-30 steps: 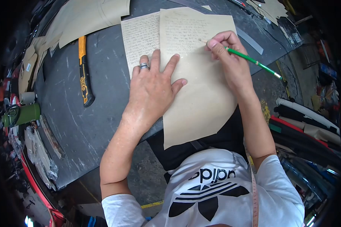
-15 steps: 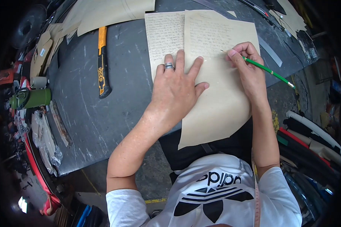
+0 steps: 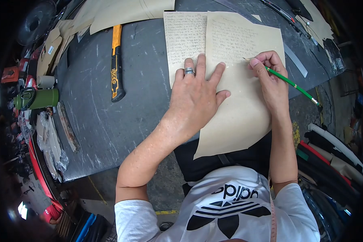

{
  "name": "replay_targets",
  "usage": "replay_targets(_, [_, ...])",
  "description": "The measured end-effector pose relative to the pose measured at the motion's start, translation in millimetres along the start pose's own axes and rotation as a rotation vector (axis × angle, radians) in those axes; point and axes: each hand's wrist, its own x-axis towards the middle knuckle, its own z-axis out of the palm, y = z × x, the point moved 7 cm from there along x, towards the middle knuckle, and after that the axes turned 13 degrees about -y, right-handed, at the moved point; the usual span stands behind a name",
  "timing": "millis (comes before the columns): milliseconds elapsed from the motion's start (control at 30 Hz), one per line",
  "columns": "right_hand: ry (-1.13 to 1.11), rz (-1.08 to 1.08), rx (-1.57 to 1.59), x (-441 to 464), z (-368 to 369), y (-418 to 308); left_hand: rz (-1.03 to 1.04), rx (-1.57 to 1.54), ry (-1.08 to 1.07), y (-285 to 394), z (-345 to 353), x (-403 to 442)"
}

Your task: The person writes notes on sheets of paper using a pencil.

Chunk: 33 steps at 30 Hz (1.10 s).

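A green pencil [image 3: 290, 82] is held by my right hand [image 3: 271, 80], its tip at the lower lines of handwriting on a brown paper sheet [image 3: 238, 117]. My left hand [image 3: 197, 90] lies flat with fingers spread, pressing on that sheet and on a second handwritten sheet [image 3: 183, 38] partly beneath it. A ring [image 3: 189, 71] sits on one of its fingers. The front sheet's lower end hangs past the table edge over my lap.
On the dark scratched table [image 3: 92, 133] lies a yellow-black utility knife [image 3: 116, 64] left of the papers. Larger brown paper [image 3: 133, 12] is at the back, a metal ruler [image 3: 295, 60] at right. A green flask [image 3: 40, 99] stands at left. A person in red [image 3: 52, 213] is at lower left.
The whole view has shifted, so table items appear further right. My right hand and pencil sit slightly further along the writing; my left hand stays flat on the sheets.
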Motion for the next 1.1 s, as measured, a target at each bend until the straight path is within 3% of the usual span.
replay_targets(400, [0.015, -0.006, -0.027, -13, 2, -2, -0.016, 0.021, 0.073, 6, -4, -4])
replay_targets(633, [0.009, 0.05, -0.113, -20, -4, -1, -0.164, 0.053, -0.017, -14, -12, -1])
replay_targets(1100, [0.02, 0.027, -0.108, -21, 0, -1, -0.166, 0.11, -0.059, -9, -8, -2])
